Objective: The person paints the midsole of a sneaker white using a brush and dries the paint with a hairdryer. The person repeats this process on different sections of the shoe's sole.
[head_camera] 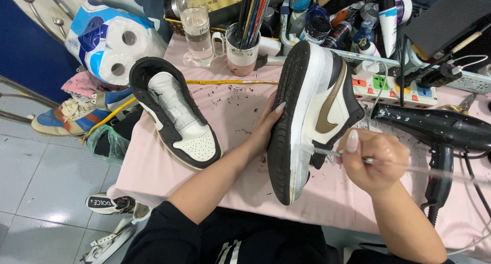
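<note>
Right hand: the right hand (376, 164) is closed around a thin brush (327, 152), pinched pen-fashion between thumb and fingers, the tip touching the white side wall of the shoe's sole.
Left hand: the left hand (263, 128) lies open and flat against the dark underside of the shoe (309, 115), fingers spread upward, propping it rather than clasping it.
Shoe in hand: it stands on its side at the middle of the table, toe toward the person, sole facing left, so the white rim faces the brush; the grip seems chosen to keep fingers off that rim.
Second shoe: its mate (174, 113) lies flat to the left, apart from the left forearm, opening up and laces out.
Table: the pink cloth (235, 110) is flecked with dark scrapings between the two shoes; its near edge runs just under the held shoe's toe, so there is little room toward the person.
Right side: a black hair dryer (440, 136) lies just beside the right hand, its cord trailing near the wrist; room there is tight.
Back edge: a mug of brushes (241, 46), a clear bottle (196, 26), paint bottles (332, 23) and a power strip (396, 87) crowd close behind the shoe's heel.
Left edge: a pack of paper rolls (110, 39) and a blue sneaker (76, 115) sit beyond the table corner, with tiled floor (41, 182) below.
</note>
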